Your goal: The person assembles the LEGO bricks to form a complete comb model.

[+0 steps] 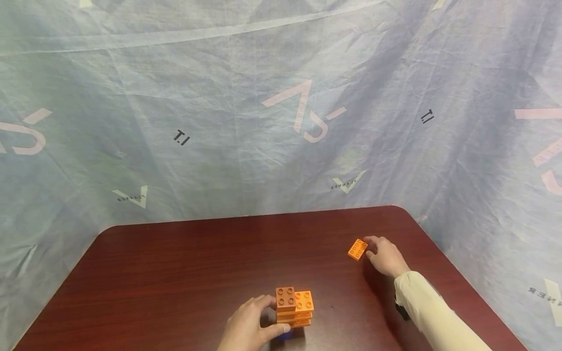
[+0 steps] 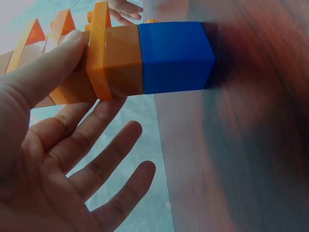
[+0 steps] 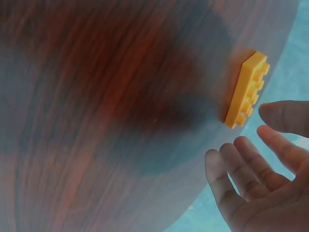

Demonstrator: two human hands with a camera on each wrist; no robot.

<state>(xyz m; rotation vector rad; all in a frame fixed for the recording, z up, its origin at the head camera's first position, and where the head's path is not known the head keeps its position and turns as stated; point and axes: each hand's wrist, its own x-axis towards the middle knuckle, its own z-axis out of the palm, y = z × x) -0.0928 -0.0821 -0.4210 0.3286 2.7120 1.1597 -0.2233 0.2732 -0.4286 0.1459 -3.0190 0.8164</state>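
A tower of toy building bricks (image 1: 303,302), orange and brown in alternating layers, stands upright near the table's front edge. Its bottom piece is a blue brick (image 2: 176,58), mostly covered by the hand and tower in the head view. My left hand (image 1: 250,321) pinches the tower between thumb and index side, while the other fingers spread loosely below it in the left wrist view. Farther off to the right, a flat orange brick (image 1: 357,249) lies studs up. My right hand (image 1: 386,256) hovers at its right end, fingers relaxed and apart, holding nothing.
Everything rests on a dark red wood-grain table (image 1: 184,273) with rounded far corners. A pale printed cloth (image 1: 228,122) hangs behind the table and along its sides. The right forearm wears a cream sleeve (image 1: 439,312).
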